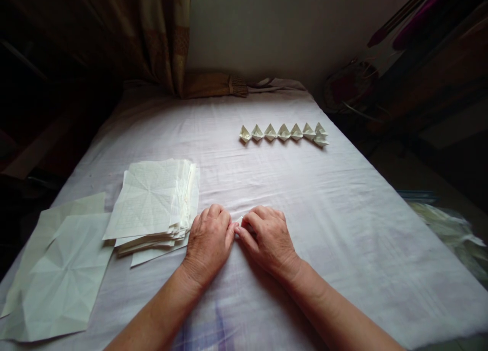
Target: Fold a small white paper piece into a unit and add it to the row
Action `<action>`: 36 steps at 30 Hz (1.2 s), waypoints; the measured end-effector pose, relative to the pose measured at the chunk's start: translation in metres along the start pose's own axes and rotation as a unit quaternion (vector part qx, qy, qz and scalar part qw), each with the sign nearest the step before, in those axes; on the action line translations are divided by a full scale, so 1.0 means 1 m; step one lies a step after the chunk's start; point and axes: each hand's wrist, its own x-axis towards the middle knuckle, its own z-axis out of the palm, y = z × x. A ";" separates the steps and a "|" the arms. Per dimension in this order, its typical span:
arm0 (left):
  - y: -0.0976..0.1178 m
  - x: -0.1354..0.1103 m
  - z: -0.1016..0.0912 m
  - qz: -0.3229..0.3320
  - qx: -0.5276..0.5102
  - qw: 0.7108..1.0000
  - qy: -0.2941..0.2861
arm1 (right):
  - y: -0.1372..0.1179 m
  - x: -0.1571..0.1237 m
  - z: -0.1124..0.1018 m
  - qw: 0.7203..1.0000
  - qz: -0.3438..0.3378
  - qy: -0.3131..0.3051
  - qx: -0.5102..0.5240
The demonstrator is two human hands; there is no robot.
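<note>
My left hand and my right hand rest side by side on the white sheet, fingers curled under and fingertips meeting. Between them a small piece of pale folded paper just shows; both hands pinch it and hide most of it. A stack of creased squares of paper lies just left of my left hand. A row of several small folded paper boats sits farther back, right of centre.
Two larger creased paper sheets lie flat at the near left. A curtain hangs at the back left over a brown cushion. Dark clutter stands beyond the bed's right edge, with a plastic bag low on the right.
</note>
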 end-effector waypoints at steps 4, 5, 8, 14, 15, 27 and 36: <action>-0.002 -0.001 -0.002 -0.003 -0.021 1.000 -0.011 | 0.001 0.000 0.000 1.000 0.018 -0.003 0.008; -0.003 -0.001 -0.002 -0.002 -0.031 0.999 -0.011 | 0.002 -0.001 0.000 1.000 0.024 -0.001 0.010; -0.007 -0.003 -0.001 0.007 -0.065 0.998 -0.001 | 0.006 -0.005 -0.003 0.999 0.048 0.006 0.020; -0.012 -0.005 -0.001 0.013 -0.092 0.996 -0.004 | 0.011 -0.008 -0.009 0.996 0.064 0.001 0.059; -0.012 -0.005 -0.002 0.008 -0.094 0.996 -0.004 | 0.011 -0.008 -0.009 0.996 0.064 -0.003 0.064; 0.006 -0.005 -0.008 -0.025 -0.078 0.997 0.014 | 0.027 -0.007 -0.010 0.996 -0.008 -0.012 0.088; 0.014 -0.007 -0.002 -0.023 -0.100 0.994 0.027 | 0.027 -0.010 -0.010 0.996 -0.025 0.001 0.080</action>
